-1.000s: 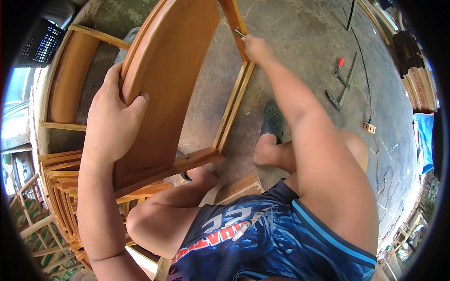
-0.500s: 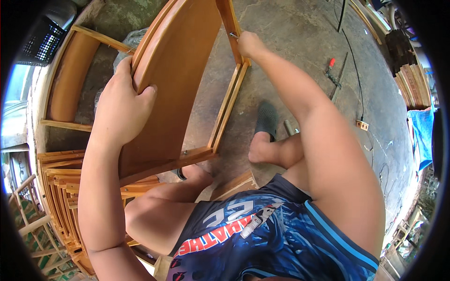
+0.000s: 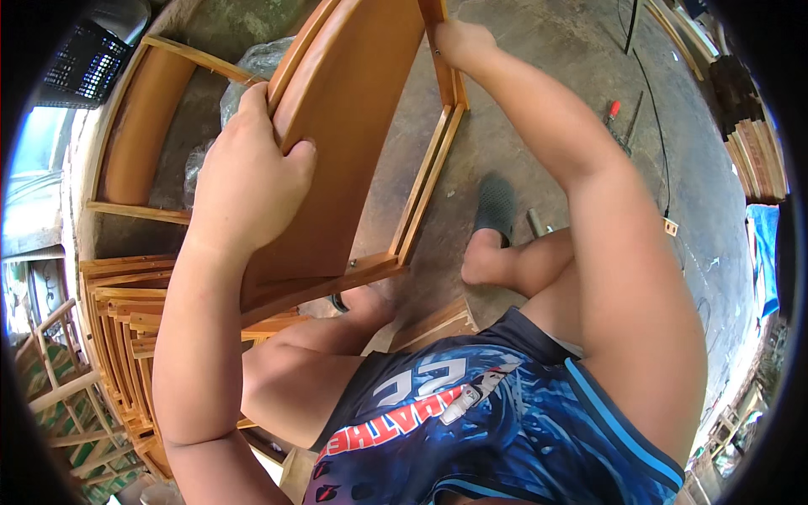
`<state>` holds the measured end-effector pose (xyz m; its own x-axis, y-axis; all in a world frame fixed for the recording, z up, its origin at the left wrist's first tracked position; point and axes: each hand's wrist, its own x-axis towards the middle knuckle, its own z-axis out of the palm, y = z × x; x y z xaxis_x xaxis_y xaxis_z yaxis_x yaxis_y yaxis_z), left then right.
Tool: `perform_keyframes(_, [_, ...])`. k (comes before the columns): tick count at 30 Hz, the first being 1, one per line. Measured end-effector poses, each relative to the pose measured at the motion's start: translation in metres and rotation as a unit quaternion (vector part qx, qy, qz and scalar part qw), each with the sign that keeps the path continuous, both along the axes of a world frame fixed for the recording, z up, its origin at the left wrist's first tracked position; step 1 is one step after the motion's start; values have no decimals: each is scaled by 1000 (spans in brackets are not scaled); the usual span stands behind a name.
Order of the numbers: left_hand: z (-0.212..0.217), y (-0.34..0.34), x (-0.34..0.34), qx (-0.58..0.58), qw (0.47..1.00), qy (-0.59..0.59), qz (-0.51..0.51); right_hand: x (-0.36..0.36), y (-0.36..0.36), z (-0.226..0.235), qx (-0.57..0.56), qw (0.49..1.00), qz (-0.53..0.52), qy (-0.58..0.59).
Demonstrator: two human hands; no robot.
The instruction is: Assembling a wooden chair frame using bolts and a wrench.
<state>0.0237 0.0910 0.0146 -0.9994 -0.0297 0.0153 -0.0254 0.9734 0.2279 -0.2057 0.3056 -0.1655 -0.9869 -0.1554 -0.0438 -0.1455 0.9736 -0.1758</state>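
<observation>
Right hand [image 3: 465,45] sits farther along the frame's far side piece [image 3: 445,82] than half a second earlier, and the metal tool then jutting from its fist is no longer visible. Head view: a wooden frame [image 3: 324,292] bearing a broad curved panel [image 3: 353,143] stands tilted left of centre, the panel's long axis running from near left to far right. Left hand [image 3: 251,185] pinches the panel's left edge, thumb on the face, fingers over the outer side. Right hand, fingers curled, lies against the far side piece; whether its grip encloses anything cannot be told. Governing relation: a small fastener [image 3: 437,52] lies just left of the right fist, far nearer to it than to the left hand. Stacked wooden pieces [image 3: 126,324] lie to the near left; a red-handled clamp [image 3: 613,110] lies on the floor [image 3: 572,50] at right.
</observation>
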Motion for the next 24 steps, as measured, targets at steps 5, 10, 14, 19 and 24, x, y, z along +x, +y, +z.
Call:
perform_keyframes(5, [1,9,5,13,999,19,-30,-11,-32,-1,134,986,94,8])
perform_keyframes(10, [4,7,5,14,1000,-4,-2,-19,-29,-7,14,1000,-7,-19])
perform_keyframes(14, [3,3,4,12,1000,-17,8,-9,5,-27,-32,998,-8,-46])
perform_keyframes(19, [3,4,4,10,1000,-11,0,24,35,-79,-107,992,-3,70])
perform_keyframes(24, [4,9,6,11,1000,-1,-9,36,22,-118,-346,929,-111,70])
